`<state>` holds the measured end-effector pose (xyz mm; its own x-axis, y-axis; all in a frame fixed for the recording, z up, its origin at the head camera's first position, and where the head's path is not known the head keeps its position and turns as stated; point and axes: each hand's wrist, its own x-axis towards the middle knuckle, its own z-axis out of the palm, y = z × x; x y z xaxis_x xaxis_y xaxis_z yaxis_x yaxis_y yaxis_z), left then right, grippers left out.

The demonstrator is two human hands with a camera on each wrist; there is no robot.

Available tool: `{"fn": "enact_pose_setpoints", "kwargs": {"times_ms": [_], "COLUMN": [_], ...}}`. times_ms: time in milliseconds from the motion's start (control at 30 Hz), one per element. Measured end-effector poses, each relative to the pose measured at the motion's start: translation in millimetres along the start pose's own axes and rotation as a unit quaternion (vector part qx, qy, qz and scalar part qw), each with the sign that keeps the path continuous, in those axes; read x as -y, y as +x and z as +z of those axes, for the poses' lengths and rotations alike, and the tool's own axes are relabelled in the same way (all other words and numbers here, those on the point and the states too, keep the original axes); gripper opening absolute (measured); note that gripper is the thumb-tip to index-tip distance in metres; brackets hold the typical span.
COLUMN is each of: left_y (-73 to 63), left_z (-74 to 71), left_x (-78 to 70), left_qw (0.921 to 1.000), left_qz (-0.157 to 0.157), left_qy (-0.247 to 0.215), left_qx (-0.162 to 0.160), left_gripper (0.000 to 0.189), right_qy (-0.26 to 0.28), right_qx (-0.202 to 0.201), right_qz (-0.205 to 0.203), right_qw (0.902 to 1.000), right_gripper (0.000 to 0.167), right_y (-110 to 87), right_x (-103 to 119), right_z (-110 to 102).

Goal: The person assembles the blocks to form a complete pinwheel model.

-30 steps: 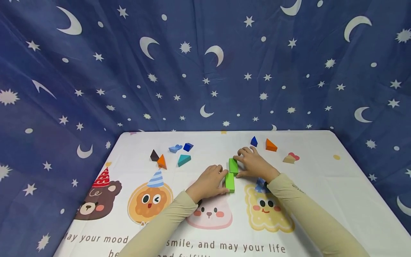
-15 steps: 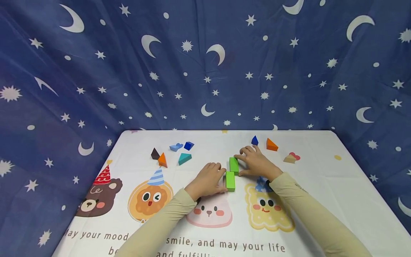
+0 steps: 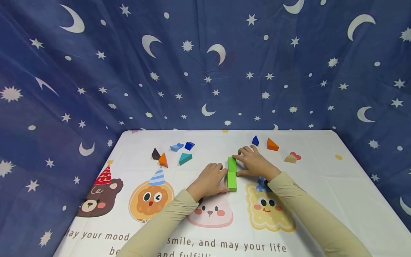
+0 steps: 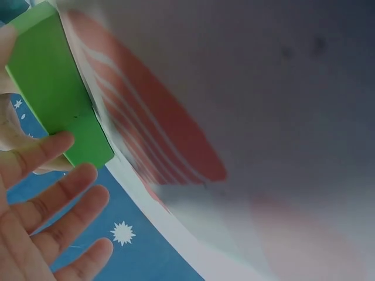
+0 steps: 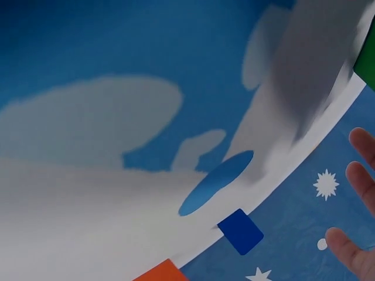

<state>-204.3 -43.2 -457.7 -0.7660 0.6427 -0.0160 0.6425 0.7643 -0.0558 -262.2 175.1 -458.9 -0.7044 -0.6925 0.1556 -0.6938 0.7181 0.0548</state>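
Two green rectangular blocks lie end to end in a line on the white tablecloth. My left hand (image 3: 208, 181) pinches the near green block (image 3: 232, 182) from its left side, thumb at the near end and index finger at the far end. In the left wrist view, the other fingers (image 4: 64, 202) spread beside a green block (image 4: 55, 76). With thumb and index finger, my right hand (image 3: 255, 163) grips the far green block (image 3: 232, 164) from the right. Only a corner of green shows at the right wrist view's edge, near several spread fingers (image 5: 362, 181); the thumb is hidden there.
Left of the hands lie a black block (image 3: 155, 154), an orange block (image 3: 163, 160), a teal block (image 3: 185, 159), a light blue block (image 3: 176, 147) and a blue block (image 3: 189, 145). Behind the right hand are another blue block (image 3: 255, 141), orange block (image 3: 272, 144) and beige block (image 3: 290, 159).
The far green block has shifted left and the near one slightly right, so their sides now line up instead of being offset. Both hands moved slightly with them.
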Motion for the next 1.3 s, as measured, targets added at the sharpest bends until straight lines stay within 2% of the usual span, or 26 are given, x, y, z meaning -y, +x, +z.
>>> {"fn": "enact_pose_setpoints", "kwargs": {"times_ms": [700,1000,1300], "left_y": [-0.5,-0.2,-3.4], "left_z": [-0.1,0.3,0.5], "left_x": [-1.0,-0.4,-1.6], "left_qw": [1.0,0.9999,1.0], "left_qz": [-0.007,-0.002,-0.001], "left_qy": [0.0,0.004,0.004], "left_qx": [0.005,0.014,0.008], "left_gripper": [0.065,0.067,0.067], "right_qy": [0.006,0.017,0.019], "right_qx": [0.01,0.019,0.015], "right_qz": [0.001,-0.007,-0.021], "right_qw": [0.9999,0.9996,0.9995], "right_gripper": [0.07,0.07,0.068], "right_y": [3.6,3.3,2.5], "right_x": [2.1,1.7,6.9], "right_z": [0.3,0.8,-1.1]}}
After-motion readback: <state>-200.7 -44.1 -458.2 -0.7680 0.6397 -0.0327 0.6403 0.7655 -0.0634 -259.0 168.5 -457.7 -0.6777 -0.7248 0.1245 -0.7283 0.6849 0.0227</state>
